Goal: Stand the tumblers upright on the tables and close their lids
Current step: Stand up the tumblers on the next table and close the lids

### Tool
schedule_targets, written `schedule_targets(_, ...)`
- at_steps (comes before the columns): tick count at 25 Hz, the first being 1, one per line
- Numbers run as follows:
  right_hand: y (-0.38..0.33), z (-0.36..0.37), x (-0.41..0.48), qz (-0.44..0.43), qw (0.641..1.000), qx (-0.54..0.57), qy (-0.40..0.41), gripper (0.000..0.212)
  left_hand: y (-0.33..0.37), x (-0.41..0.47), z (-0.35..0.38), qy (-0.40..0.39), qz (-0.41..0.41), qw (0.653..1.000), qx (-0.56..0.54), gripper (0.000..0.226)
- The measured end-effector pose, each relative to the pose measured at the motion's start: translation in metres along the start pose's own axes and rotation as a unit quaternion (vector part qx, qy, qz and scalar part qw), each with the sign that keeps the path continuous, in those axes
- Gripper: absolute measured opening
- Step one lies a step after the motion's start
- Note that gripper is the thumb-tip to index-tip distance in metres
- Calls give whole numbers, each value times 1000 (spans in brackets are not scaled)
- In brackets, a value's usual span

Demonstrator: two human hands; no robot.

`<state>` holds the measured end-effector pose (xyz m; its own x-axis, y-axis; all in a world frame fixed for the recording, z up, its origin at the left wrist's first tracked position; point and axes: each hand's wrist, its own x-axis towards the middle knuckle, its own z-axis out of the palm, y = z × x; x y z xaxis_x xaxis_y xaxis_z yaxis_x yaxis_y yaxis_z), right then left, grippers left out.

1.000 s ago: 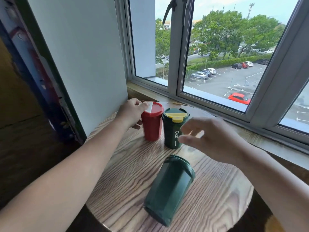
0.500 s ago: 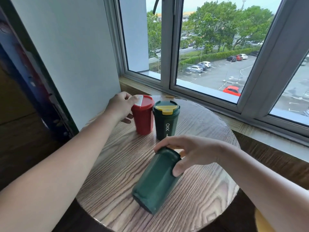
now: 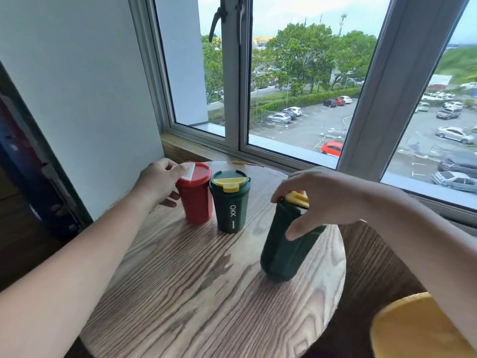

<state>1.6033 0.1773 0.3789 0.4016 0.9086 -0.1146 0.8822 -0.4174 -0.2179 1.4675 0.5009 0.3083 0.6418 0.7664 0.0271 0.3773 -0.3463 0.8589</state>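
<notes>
Three tumblers are on the round wooden table (image 3: 201,293). A red tumbler (image 3: 195,200) stands upright at the back left, and my left hand (image 3: 158,180) holds its rim, thumb on the raised white flap. Beside it a dark green tumbler (image 3: 230,202) marked OKK stands upright with its yellow flap down. To the right, a second dark green tumbler (image 3: 286,246) tilts, base on the table, and my right hand (image 3: 320,200) grips it near the top. Its yellow flap shows under my fingers.
The table sits against a wooden window sill (image 3: 185,148) and a white wall (image 3: 85,99) on the left. A yellow stool or seat (image 3: 413,329) is at the lower right. Dark floor lies to the left of the table.
My right hand reached the lying green tumbler, took hold of it and lifted its top end, so it now stands almost upright further right. My left hand stayed on the red tumbler.
</notes>
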Motion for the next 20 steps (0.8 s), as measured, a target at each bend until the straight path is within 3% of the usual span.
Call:
schedule_targets(3, -7, -2, 6, 8, 992, -123, 3, 82, 0, 1, 0, 0, 1, 1000, -5, 36)
schedule_targets(9, -7, 9, 3, 15, 991, -130, 20, 86, 1, -1, 0, -2, 5, 1000, -1, 33)
schedule_targets(12, 9, 3, 4, 25, 999, 26, -22, 73, 2, -1, 0, -2, 2, 1000, 8, 32)
schedule_targets(15, 37, -7, 3, 44, 964, 256, -61, 40, 1, 2, -2, -8, -2, 1000, 7, 31)
schedule_targets(20, 67, 0, 14, 58, 928, 364, -59, 23, 2, 2, -3, -12, -5, 1000, 2, 33)
